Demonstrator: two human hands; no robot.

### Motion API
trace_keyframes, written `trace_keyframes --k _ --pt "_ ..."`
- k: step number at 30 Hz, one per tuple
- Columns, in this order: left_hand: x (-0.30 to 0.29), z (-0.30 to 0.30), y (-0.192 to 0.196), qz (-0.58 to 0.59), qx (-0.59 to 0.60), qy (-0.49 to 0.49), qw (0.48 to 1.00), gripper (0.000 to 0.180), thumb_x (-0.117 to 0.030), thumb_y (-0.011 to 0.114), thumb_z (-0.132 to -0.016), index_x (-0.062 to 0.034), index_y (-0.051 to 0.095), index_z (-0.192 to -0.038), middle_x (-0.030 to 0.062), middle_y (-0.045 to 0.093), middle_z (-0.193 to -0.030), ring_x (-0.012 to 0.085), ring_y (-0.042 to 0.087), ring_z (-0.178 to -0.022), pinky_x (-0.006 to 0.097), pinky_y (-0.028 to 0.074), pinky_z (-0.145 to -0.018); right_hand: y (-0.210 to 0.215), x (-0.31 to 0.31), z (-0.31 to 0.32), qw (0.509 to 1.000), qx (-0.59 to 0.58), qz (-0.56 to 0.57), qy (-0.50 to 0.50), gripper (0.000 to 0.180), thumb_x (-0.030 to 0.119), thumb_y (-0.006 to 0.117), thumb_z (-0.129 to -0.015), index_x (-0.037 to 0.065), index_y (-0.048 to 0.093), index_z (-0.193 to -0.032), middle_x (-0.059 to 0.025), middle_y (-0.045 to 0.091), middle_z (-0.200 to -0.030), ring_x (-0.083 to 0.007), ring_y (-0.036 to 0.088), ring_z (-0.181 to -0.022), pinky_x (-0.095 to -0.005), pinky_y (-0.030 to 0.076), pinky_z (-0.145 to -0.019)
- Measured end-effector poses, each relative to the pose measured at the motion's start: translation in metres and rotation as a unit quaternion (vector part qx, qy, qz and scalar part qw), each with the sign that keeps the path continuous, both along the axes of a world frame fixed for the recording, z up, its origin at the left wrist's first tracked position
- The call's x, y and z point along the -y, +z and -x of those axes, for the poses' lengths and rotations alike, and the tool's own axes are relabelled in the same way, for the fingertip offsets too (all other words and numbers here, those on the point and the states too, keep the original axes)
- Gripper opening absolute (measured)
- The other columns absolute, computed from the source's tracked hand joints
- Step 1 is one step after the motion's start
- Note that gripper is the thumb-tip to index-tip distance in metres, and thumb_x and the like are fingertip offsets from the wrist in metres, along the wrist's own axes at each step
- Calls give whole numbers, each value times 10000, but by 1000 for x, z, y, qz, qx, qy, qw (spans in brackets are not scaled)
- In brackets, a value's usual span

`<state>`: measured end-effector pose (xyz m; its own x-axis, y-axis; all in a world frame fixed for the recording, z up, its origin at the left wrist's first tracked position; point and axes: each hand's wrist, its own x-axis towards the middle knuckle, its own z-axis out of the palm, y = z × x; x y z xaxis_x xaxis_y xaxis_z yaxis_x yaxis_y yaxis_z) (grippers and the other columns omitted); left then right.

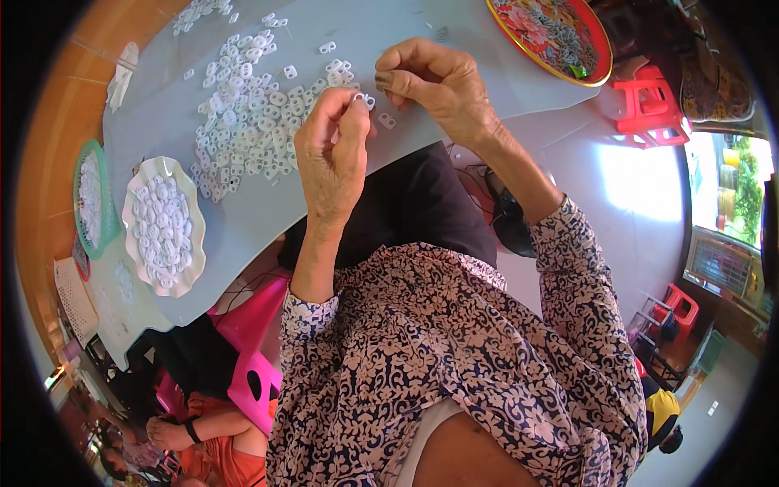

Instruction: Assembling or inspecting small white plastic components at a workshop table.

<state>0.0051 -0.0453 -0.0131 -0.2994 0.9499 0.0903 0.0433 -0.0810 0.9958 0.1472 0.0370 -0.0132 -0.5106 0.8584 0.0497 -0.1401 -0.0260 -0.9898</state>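
Between the thumb and forefinger of my left hand is a small white plastic piece with two round holes. My right hand is just to its right, apart from it, with thumb and forefinger pinched together. Whatever those fingertips hold, if anything, is too small to make out. Left of my hands, a wide heap of similar white pieces is spread over the grey table. A few loose ones lie nearer, including a white piece below my right hand.
A scalloped white dish full of white pieces stands at the table's left, beside a green basket of more. At the far right is a red-rimmed floral tray with small dark items. Red stools and a seated person's orange clothing flank the table.
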Motion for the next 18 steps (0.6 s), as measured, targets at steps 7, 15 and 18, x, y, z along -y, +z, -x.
trace_keyframes --k 7,15,18 --pt "-4 -9 4 -14 1 2 1000 137 -118 532 -877 3 596 -866 -39 525 -686 34 395 -611 197 319 -547 2 13 8 997 -62 26 -40 108 90 620 -877 43 626 -974 6 614 -842 -67 545 -738 -221 455 -677" --pt "-8 -15 1 -32 31 -13 999 129 -116 525 -897 -8 555 -834 -26 521 -672 31 458 -581 181 355 -497 -3 13 8 994 -75 15 -84 124 43 622 -867 8 622 -986 -23 638 -878 -75 585 -813 -222 494 -742" --pt "-9 -15 0 -38 44 -11 998 128 -115 528 -896 -5 556 -837 -22 525 -680 34 470 -597 181 365 -511 -3 14 8 993 -83 9 -77 125 44 624 -866 3 620 -983 -29 638 -877 -78 586 -813 -224 497 -746"
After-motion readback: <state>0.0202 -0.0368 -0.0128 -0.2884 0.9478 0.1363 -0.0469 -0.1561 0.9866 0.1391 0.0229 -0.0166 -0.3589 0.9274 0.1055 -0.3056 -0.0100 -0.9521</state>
